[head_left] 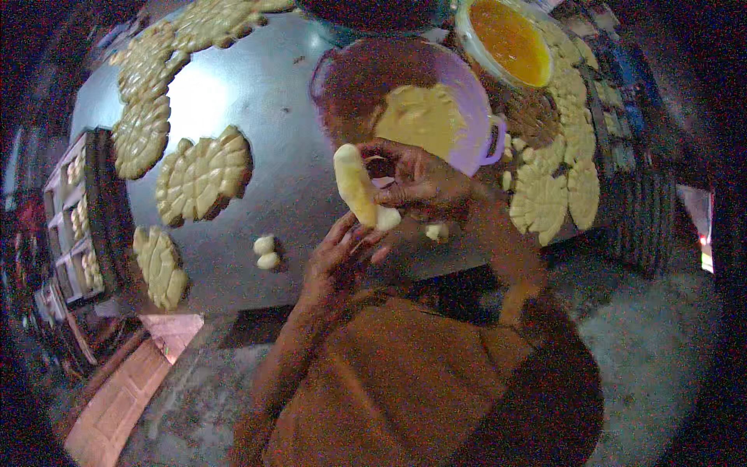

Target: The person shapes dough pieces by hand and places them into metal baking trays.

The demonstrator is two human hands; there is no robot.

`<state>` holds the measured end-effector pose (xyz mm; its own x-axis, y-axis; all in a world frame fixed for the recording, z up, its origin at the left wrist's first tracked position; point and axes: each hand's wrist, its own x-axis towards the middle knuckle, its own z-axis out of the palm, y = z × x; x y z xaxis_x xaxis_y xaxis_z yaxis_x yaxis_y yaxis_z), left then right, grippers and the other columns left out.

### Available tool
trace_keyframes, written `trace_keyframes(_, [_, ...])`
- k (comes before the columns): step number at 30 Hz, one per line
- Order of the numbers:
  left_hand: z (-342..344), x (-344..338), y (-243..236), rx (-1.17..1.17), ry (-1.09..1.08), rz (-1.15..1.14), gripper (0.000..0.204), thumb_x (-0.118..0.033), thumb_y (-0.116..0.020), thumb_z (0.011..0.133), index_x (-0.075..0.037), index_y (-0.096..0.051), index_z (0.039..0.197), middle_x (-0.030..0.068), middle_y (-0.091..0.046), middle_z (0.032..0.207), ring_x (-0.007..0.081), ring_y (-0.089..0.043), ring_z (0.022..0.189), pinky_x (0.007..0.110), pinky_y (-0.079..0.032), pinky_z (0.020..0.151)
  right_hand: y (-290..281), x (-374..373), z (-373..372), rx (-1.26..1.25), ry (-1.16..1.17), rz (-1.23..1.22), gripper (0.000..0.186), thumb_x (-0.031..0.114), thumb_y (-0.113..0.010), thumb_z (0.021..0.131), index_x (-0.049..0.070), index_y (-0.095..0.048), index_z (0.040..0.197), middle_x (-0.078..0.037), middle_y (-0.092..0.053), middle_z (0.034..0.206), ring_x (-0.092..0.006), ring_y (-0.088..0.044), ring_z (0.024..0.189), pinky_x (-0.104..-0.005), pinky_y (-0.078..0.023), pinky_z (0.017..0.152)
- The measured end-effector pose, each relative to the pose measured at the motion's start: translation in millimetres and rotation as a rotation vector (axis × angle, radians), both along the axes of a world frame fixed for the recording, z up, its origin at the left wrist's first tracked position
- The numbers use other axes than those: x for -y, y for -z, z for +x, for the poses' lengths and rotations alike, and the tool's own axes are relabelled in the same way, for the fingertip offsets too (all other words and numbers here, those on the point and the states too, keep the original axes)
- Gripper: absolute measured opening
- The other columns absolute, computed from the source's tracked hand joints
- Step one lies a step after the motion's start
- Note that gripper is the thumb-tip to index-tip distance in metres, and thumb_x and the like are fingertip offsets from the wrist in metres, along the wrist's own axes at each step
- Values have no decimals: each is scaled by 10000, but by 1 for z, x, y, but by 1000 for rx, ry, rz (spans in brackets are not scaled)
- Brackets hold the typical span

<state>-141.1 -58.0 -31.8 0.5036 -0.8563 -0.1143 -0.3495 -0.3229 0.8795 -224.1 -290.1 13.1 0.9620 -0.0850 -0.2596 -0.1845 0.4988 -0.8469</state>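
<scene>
Above the table's near edge, a long piece of pale yellow dough (354, 187) stands nearly upright between my hands. My right hand (428, 183) is closed, with fingertips at the dough's upper end and side. From below, my left hand (334, 253) has its fingertips at the lower end; part of the grip is hidden there. A small white lump of dough (387, 218) shows beneath my right fingers. Just beyond my hands sits a purple basin (482, 132) with a slab of yellow dough (420, 117) inside. A pair of small dough balls (266, 253) lies left of my left hand.
Flat segmented dough rounds (204, 175) lie on the metal table (288, 140), at left and far left. More dough shapes (541, 198) crowd the right side. A bowl of orange-yellow liquid (506, 39) stands behind the basin. Stacked trays (78, 218) flank the table's left edge.
</scene>
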Motion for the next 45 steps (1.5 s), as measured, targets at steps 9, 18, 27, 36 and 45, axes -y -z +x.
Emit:
trace_keyframes(9, [21, -38, -5, 439, 9, 97, 343, -166, -658, 912, -108, -597, 1244, 182, -569, 1247, 355, -574, 1152, 460, -492, 975, 11, -94, 18, 107, 324, -2, 661, -15, -717, 861, 86, -426, 1446, -90, -566, 1358, -234, -589, 1219, -381, -513, 1026])
trace_keyframes(18, [66, -68, -18, -483, -306, -155, 310, -122, -700, 886, -83, -599, 1177, 134, -603, 1138, 290, -604, 1049, 392, -503, 908, 49, -166, 22, 193, 618, -28, 441, -5, -706, 878, 56, -612, 1305, -143, -553, 1389, -271, -556, 1273, -374, -517, 1036])
trace_keyframes(27, [92, -91, -40, -934, -487, -259, 274, -86, -730, 869, -56, -603, 1110, 79, -640, 1030, 213, -633, 951, 331, -507, 856, 32, -201, 30, 226, 363, -1429, 386, 52, -691, 902, 161, -687, 1273, -132, -634, 1306, -301, -667, 1118, -380, -592, 906])
trace_keyframes(36, [107, -112, -46, -667, -281, -84, 179, -74, -721, 870, -34, -649, 1028, 60, -663, 975, 176, -634, 939, 316, -505, 871, -26, -182, 50, 128, 135, -1506, 370, 112, -758, 832, 122, -697, 1196, -117, -669, 1096, -287, -692, 966, -364, -568, 848])
trace_keyframes(45, [117, -109, -79, -644, -138, 76, 270, -145, -670, 900, -41, -658, 1149, 84, -708, 1037, 179, -655, 977, 328, -515, 893, -41, -157, 60, 255, -47, -1238, 255, 102, -773, 796, 108, -730, 1047, -87, -694, 940, -281, -704, 863, -386, -568, 750])
